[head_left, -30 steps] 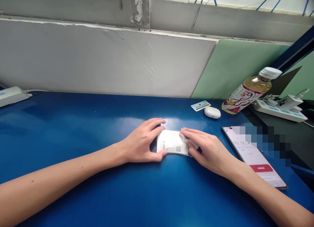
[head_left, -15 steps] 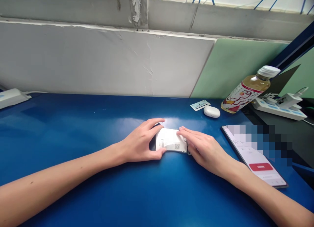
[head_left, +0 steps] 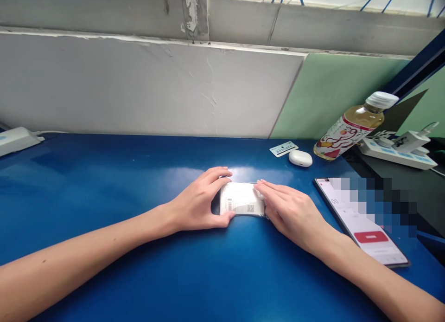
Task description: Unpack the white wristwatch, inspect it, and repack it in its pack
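While flat, white packet [head_left: 243, 199] between left grip [head_left: 201, 199] and right grip [head_left: 292, 210]

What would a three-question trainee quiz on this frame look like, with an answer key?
1. Multiple choice: what lies between the left hand and the right hand? A) bottle B) white packet C) power strip
2. True or false: the right hand is nearer the phone than the left hand is.
3. Fill in: a flat, printed ____ lies beside the rounded white case.
Key: 1. B; 2. true; 3. card.
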The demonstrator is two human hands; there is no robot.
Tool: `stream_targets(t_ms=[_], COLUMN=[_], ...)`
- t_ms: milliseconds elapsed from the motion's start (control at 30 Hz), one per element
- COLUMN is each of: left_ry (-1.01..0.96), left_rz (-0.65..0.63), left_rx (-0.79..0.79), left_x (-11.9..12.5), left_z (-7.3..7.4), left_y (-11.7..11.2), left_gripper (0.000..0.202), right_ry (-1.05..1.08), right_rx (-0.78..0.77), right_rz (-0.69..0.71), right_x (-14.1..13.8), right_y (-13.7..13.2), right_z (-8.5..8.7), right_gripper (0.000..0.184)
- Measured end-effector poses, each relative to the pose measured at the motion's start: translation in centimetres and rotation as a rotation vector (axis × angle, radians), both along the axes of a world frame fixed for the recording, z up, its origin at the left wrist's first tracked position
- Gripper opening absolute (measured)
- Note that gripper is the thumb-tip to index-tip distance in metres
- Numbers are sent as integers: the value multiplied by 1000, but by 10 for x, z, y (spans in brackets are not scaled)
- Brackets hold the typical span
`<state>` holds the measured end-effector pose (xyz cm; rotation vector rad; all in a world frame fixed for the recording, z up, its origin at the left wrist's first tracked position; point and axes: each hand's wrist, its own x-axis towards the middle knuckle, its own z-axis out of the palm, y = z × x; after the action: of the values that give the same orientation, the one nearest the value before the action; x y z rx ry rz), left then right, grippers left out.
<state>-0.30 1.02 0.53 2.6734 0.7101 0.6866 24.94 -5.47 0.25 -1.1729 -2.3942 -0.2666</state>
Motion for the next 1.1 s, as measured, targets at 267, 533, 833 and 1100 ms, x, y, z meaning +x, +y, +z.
stream_targets(t_ms=[267,533,833,1100], left_ry=[8,19,142,194], left_rz=[-1,60,88,68], left_rx=[-14,-48,-38,-19], left_x=[0,-1,0,-2], left_z=[1,0,3,2], left_y=[1,0,1,1], left_gripper=[49,51,50,52], right_ry=[45,87,-6,81], right_rx=[-84,-179,-110,-297], right_rz=[38,-128,-140,-131], right_x=[-1,9,11,13], right_y=[-4,4,4,5], right_z=[2,0,4,4], right_gripper=[33,32,29,34])
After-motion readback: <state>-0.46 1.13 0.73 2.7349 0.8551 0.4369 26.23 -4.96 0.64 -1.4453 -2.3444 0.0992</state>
